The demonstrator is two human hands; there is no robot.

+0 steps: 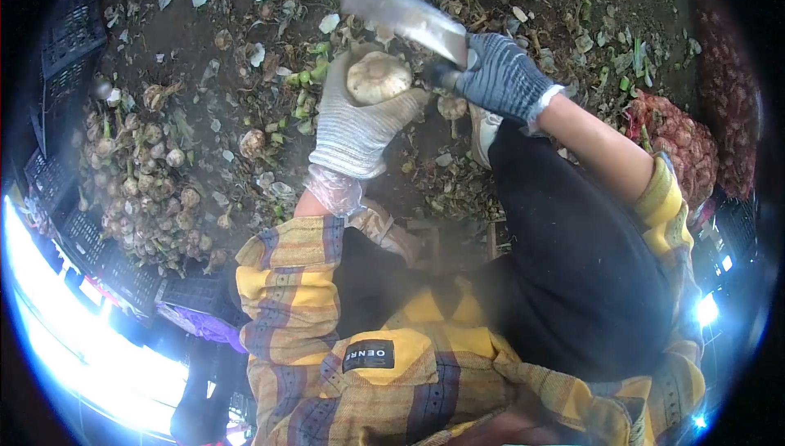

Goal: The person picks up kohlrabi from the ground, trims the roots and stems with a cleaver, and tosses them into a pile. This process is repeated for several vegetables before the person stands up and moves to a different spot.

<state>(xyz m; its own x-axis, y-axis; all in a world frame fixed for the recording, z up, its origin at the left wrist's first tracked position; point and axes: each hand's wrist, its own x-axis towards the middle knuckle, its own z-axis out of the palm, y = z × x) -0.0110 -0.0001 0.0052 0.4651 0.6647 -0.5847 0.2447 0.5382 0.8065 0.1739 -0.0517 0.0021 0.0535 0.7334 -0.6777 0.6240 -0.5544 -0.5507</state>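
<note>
My left hand [360,115], in a pale knitted glove with clear plastic at the wrist, is closed around a large whitish garlic bulb [379,78]. To its right, my right hand [509,78] wears a grey striped glove. It grips the dark handle of a knife with a broad metal blade [409,19]. The blade points up and left, above the bulb and apart from it, and its far end is blurred. Just below the knife handle, another garlic bulb [452,107] lies on the ground by my shoe.
A heap of garlic bulbs [151,192] lies at the left, beside black plastic crates [74,41]. A red mesh sack [675,147] stands at the right. Cut green stalks [307,90] and dry skins litter the soil. My knees and shoes are close below my hands.
</note>
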